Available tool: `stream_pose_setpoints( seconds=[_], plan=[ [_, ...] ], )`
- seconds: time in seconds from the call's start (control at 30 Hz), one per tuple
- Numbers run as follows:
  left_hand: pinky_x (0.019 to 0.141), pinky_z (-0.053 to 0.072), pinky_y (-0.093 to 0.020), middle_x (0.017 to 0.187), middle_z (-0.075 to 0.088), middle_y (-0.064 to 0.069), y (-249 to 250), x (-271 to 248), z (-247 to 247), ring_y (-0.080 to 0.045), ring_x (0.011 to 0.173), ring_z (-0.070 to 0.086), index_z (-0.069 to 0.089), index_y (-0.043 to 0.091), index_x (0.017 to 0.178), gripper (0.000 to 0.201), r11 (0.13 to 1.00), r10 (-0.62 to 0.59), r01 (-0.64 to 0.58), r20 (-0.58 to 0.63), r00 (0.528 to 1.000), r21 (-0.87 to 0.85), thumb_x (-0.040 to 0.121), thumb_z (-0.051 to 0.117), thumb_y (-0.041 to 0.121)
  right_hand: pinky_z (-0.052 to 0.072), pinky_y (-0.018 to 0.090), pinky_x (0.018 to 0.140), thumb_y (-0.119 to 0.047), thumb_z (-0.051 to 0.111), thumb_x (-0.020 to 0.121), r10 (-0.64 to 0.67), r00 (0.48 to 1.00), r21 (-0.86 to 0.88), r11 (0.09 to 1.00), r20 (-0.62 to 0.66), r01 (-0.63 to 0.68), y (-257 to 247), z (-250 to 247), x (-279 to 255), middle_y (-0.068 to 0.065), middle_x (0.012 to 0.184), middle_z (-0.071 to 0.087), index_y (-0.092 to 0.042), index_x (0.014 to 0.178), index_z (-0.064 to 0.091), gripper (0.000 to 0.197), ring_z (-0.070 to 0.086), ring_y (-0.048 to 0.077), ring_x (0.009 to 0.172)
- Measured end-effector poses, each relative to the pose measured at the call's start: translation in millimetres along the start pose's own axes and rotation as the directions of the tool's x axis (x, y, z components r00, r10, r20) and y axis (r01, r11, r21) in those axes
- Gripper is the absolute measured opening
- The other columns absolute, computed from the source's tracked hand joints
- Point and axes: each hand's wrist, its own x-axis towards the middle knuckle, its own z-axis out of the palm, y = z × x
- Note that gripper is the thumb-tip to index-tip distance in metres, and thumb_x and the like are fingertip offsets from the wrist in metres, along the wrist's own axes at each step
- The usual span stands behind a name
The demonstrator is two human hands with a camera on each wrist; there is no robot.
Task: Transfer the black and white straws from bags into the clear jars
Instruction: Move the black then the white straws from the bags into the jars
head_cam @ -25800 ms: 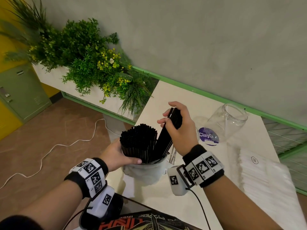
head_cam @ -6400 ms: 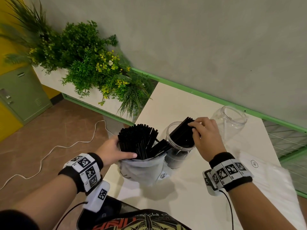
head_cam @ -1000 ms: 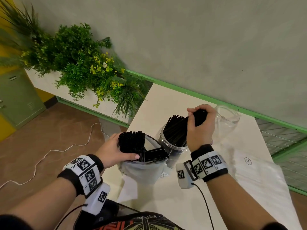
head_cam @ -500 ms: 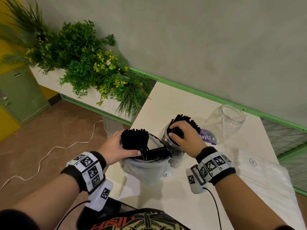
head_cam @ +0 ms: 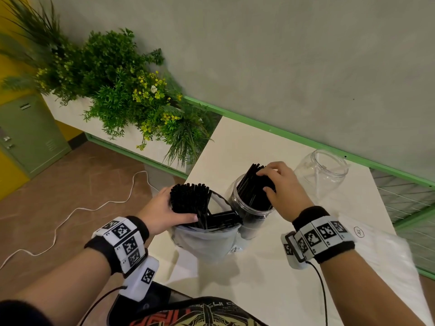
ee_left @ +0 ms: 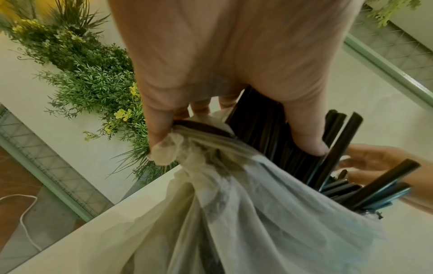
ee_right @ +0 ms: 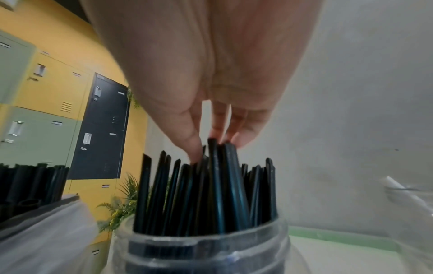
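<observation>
A crumpled clear plastic bag [head_cam: 207, 243] stands at the table's near left edge with a bundle of black straws [head_cam: 189, 198] upright in it. My left hand [head_cam: 175, 208] grips that bundle and the bag's rim; in the left wrist view the thumb [ee_left: 306, 140] presses on the straws [ee_left: 262, 118]. Just right of the bag is a clear jar [head_cam: 253, 214] full of black straws [head_cam: 253, 184] that lean back and to the left. My right hand [head_cam: 267, 180] hovers over it, with its fingertips [ee_right: 222, 131] touching the straw tops [ee_right: 218, 166]. Behind it to the right stands an empty clear jar [head_cam: 322, 172].
A flat bag of white straws [head_cam: 388, 262] lies on the white table [head_cam: 235, 147] at the right. A planter of green plants [head_cam: 122, 95] borders the table's left end. A grey wall with a green rail [head_cam: 306, 140] runs along the back. A white cable lies on the floor.
My right hand lowered a handful of black straws into the near jar, pushed them down, and now rests its fingertips on their tops. My left hand kept its hold on the bundle.
</observation>
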Motion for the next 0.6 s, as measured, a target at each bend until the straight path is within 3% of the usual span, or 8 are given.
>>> stream_pose_setpoints(
  seconds=[0.07,0.13,0.2,0.27,0.37,0.47,0.6],
  plan=[
    [0.103,0.043,-0.044,0.121,0.057,0.001,-1,1,0,-0.017,0.116,0.054,0.044,0.052,0.098,0.087,1.0,0.001,-0.001,-0.003,1.0,0.004,0.022,0.068,0.087,0.042,0.034,0.088,0.007,0.059,0.078,-0.104,0.985,-0.079,0.992,-0.14,0.094,-5,-2,-3,0.006,0.115,0.054,-0.012,0.109,0.066,0.037,0.046,0.026,0.101],
    [0.103,0.043,-0.044,0.12,0.057,0.001,-3,2,0,-0.016,0.116,0.054,0.045,0.051,0.099,0.087,1.0,0.003,-0.003,-0.001,1.0,0.005,0.024,0.069,0.087,0.039,0.028,0.081,0.003,0.062,0.078,-0.192,0.968,-0.084,0.98,-0.161,0.18,-15,-4,-8,0.005,0.105,0.056,-0.011,0.103,0.068,0.03,0.048,0.024,0.093],
    [0.103,0.044,-0.045,0.12,0.057,0.002,-5,3,-1,-0.016,0.116,0.054,0.046,0.051,0.1,0.086,1.0,0.001,-0.001,-0.005,1.0,0.002,0.025,0.071,0.085,0.043,0.027,0.076,-0.01,0.066,0.083,-0.215,0.976,-0.104,0.972,-0.029,0.211,-25,-1,-13,0.004,0.104,0.055,-0.011,0.107,0.067,0.024,0.053,0.022,0.09],
    [0.102,0.044,-0.045,0.119,0.058,0.002,-7,4,0,-0.016,0.115,0.055,0.047,0.052,0.1,0.085,1.0,0.003,-0.003,-0.008,1.0,0.004,0.026,0.071,0.085,0.047,0.026,0.077,-0.02,0.065,0.088,-0.153,0.977,-0.179,0.968,0.148,0.178,-27,5,-13,0.004,0.114,0.05,-0.013,0.119,0.062,0.032,0.053,0.021,0.092],
    [0.102,0.044,-0.045,0.119,0.058,0.002,-7,4,0,-0.016,0.115,0.054,0.047,0.051,0.099,0.083,1.0,0.011,-0.011,-0.011,1.0,0.009,0.028,0.071,0.085,0.033,0.01,0.07,-0.009,0.06,0.091,-0.057,0.976,-0.201,0.974,0.208,0.1,-17,14,-9,0.006,0.118,0.047,-0.009,0.125,0.058,0.034,0.05,0.017,0.086],
    [0.102,0.044,-0.044,0.118,0.058,0.003,-7,4,0,-0.015,0.115,0.054,0.048,0.051,0.1,0.082,1.0,0.013,-0.013,-0.017,1.0,0.004,0.029,0.072,0.084,0.033,0.019,0.069,0.002,0.057,0.088,-0.009,0.985,-0.208,0.977,0.175,0.046,-5,16,-7,0.007,0.108,0.054,-0.006,0.111,0.066,0.026,0.057,0.023,0.087],
    [0.101,0.045,-0.044,0.118,0.058,0.004,-8,4,-2,-0.014,0.114,0.055,0.049,0.051,0.1,0.078,1.0,0.017,-0.017,-0.014,1.0,0.015,0.033,0.074,0.081,0.047,0.033,0.071,0.004,0.058,0.085,0.019,1.0,-0.102,0.995,0.024,-0.016,4,-4,-4,0.008,0.093,0.062,-0.006,0.09,0.071,0.018,0.059,0.026,0.081]
  ],
)
